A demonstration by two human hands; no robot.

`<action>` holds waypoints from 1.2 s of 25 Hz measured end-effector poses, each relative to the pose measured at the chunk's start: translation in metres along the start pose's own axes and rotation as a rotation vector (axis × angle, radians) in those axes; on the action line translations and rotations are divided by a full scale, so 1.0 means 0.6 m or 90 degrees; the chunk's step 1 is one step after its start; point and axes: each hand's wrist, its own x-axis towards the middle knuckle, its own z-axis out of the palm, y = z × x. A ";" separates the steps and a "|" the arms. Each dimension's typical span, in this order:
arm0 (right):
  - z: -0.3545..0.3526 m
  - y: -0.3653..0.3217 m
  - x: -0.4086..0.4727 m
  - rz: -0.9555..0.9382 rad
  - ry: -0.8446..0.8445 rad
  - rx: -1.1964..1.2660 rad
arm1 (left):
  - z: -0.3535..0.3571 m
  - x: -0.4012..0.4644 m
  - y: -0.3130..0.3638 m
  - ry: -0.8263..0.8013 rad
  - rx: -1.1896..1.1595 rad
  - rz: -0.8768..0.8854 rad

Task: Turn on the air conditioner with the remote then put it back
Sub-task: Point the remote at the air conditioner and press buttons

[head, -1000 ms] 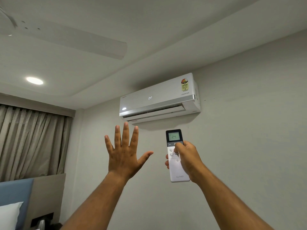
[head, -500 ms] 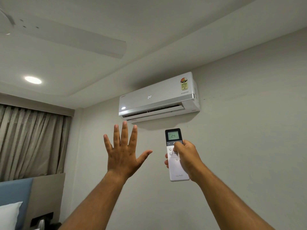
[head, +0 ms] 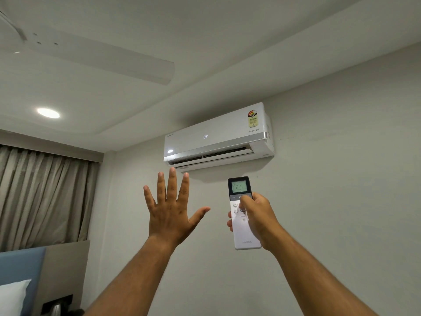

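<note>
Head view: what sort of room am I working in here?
Most likely a bedroom, perhaps a hotel room: a padded headboard with a white pillow, full-length curtains, and a wall-mounted air conditioner.

Ceiling fan blade [head: 102, 58], lit downlight [head: 48, 113], curtain [head: 43, 197], perhaps a pillow [head: 12, 295].

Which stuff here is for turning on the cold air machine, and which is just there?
For the job: remote, right hand holding it, air conditioner.

Just there: ceiling fan, ceiling light, curtain, pillow. The left hand is open, holding nothing.
</note>
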 end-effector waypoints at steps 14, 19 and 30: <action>-0.003 -0.015 -0.007 -0.027 0.012 -0.014 | -0.017 0.007 0.009 0.000 0.000 -0.002; -0.001 -0.024 -0.011 -0.032 0.012 -0.014 | -0.029 0.010 0.010 0.009 -0.010 -0.001; 0.004 -0.046 -0.011 -0.046 0.010 -0.026 | -0.047 0.024 -0.003 0.025 -0.039 -0.006</action>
